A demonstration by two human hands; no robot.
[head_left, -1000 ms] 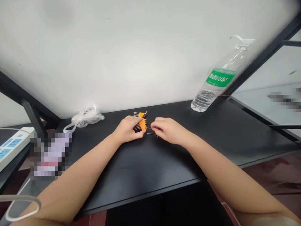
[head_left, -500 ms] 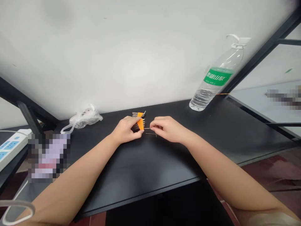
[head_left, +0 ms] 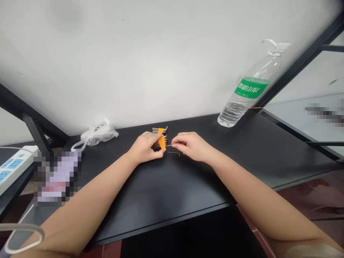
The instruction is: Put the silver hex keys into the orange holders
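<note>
My left hand (head_left: 146, 147) grips an orange hex key holder (head_left: 162, 142) between thumb and fingers, with several metal hex keys sticking out of it, partly hidden by the hand. My right hand (head_left: 189, 146) pinches a thin hex key (head_left: 168, 145), whose straight end meets the near end of the holder; whether it sits in a slot is too small to tell. Just below, a loose L-shaped hex key (head_left: 174, 153) lies on the table. Behind the left fingers lies a second orange holder (head_left: 161, 130) with several hex keys.
The black table (head_left: 150, 200) backs onto a white wall. A large water bottle (head_left: 243, 95) with a green label stands at the back right. At the left are a clear plastic bag (head_left: 99, 133), a blurred-out purple item (head_left: 60, 172) and a power strip (head_left: 17, 165).
The view has shifted slightly. Both hands keep nearly the same pose at the holder, with the thin hex key still between the right fingertips.
</note>
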